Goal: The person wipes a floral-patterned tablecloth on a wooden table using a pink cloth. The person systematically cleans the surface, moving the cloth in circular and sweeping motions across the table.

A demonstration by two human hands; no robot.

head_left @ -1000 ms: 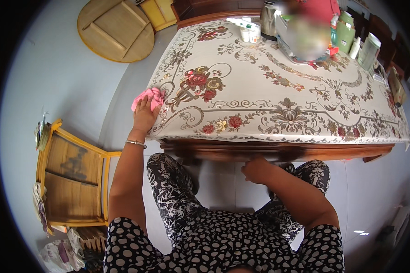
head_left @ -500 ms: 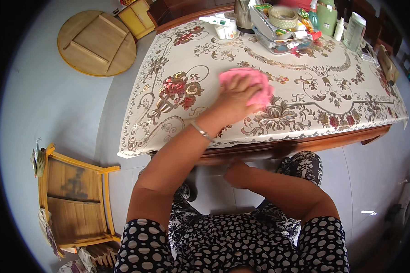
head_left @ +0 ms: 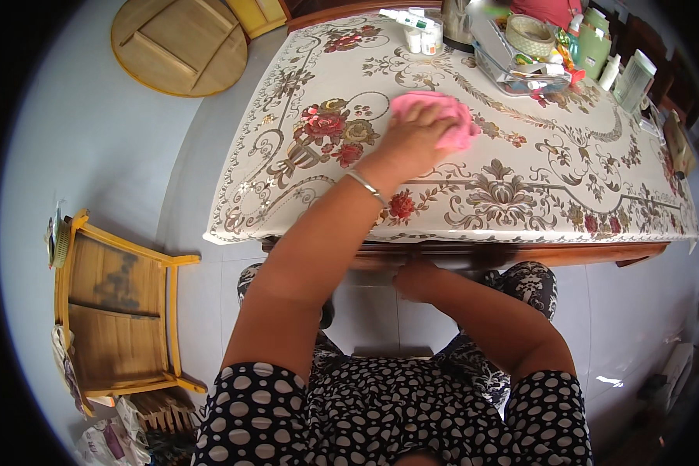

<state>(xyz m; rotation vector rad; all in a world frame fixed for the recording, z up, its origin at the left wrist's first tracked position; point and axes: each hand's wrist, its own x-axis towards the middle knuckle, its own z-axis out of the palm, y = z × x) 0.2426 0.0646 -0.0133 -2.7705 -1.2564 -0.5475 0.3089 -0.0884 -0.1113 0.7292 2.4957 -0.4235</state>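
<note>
My left hand [head_left: 414, 141] reaches across the table and presses a bunched pink cloth [head_left: 460, 128] onto the patterned tablecloth [head_left: 544, 163]. Its fingers spread over the top of the cloth, and a bangle circles the wrist. Just below the table's front edge, close to the wooden apron [head_left: 582, 252], hangs my right hand [head_left: 416, 279]. That hand is bent inward and in shadow; its fingers cannot be made out.
At the back right stand a clear bin [head_left: 512, 78] of small goods, a roll of tape [head_left: 530, 37], a green bottle [head_left: 592, 50] and a clear jar [head_left: 635, 80]. White bottles [head_left: 423, 39] stand farther left. A wooden chair [head_left: 116, 303] and round board [head_left: 179, 46] are at left.
My left hand and the pink cloth have shifted slightly away from me over the tablecloth. The view has moved a little. My right hand stays below the table edge.
</note>
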